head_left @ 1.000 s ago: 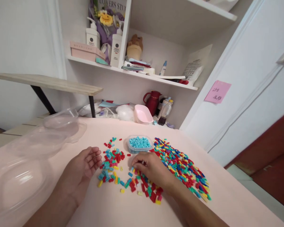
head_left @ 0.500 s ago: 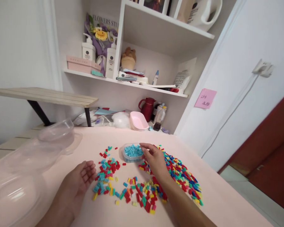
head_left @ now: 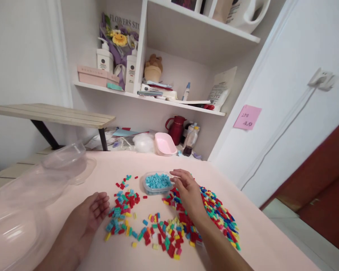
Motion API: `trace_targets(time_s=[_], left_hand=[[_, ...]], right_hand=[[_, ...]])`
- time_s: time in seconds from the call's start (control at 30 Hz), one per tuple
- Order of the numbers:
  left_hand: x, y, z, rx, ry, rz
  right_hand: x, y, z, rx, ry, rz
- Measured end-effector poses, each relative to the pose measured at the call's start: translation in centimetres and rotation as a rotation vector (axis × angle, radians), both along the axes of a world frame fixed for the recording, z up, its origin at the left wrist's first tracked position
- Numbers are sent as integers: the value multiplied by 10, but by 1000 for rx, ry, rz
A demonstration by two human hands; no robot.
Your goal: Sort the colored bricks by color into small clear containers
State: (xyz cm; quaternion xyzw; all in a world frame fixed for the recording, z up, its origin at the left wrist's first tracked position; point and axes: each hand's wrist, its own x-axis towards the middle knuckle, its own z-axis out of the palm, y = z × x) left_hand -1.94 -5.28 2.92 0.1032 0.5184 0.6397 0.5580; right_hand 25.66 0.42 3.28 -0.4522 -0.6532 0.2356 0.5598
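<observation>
Two bare hands: both at the pale pink table cover (head_left: 115, 258); bearings are read from the clear tub (head_left: 156, 191), 12 o'clock pointing away from the person.
Near bricks (head_left: 165, 232): loose, mixed colours, at 6 o'clock.
Left hand (head_left: 90, 215): at 8 o'clock, palm turned inward, fingers loosely curled, grip released; just beside the left bricks.
Left bricks (head_left: 124, 207): scattered, at 8 o'clock, chiefly red, light blue, green and yellow.
Clear containers (head_left: 17, 229): several, from 8 to 10 o'clock, well apart from the tub.
Large heap (head_left: 220, 215): mixed bricks, at 4 o'clock, partly behind the right forearm.
Right hand (head_left: 188, 194): fingertips at 3 o'clock, at the tub's rim; thumb and fingers parted, grip released; contact with the rim cannot be told.
Tub contents: light-blue bricks (head_left: 158, 181), filling it to near the rim.
Back edge: pink tray (head_left: 165, 144) at 12 o'clock, red jug (head_left: 176, 131) just beside it, bottle with yellow cap (head_left: 191, 139) at 1 o'clock.
Wall: pink note (head_left: 247, 117) at 2 o'clock.
</observation>
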Motion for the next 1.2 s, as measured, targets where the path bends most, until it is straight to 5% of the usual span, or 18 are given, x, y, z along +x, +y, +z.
trace_targets(time_s=[0.2, 0.4, 0.6, 0.73, 0.97, 1.1, 1.2], left_hand=[[5, -1, 4, 0, -7, 19], [16, -8, 7, 33, -30, 6], [25, -14, 9, 100, -69, -5], [26, -16, 10, 128, -123, 0], [26, -19, 19, 132, -141, -28], [19, -15, 17, 140, -141, 29], [11, -12, 12, 78, 0, 124]], right_hand=[[5, -23, 13, 68, -186, 33], [-38, -66, 20, 74, -536, 459], [-68, -77, -2, 25, -899, 726], [-66, -73, -3, -12, -936, 709], [-36, -64, 21, -27, -918, 613], [-30, -59, 12, -22, -821, 469], [-35, -57, 2, -32, -769, 495]])
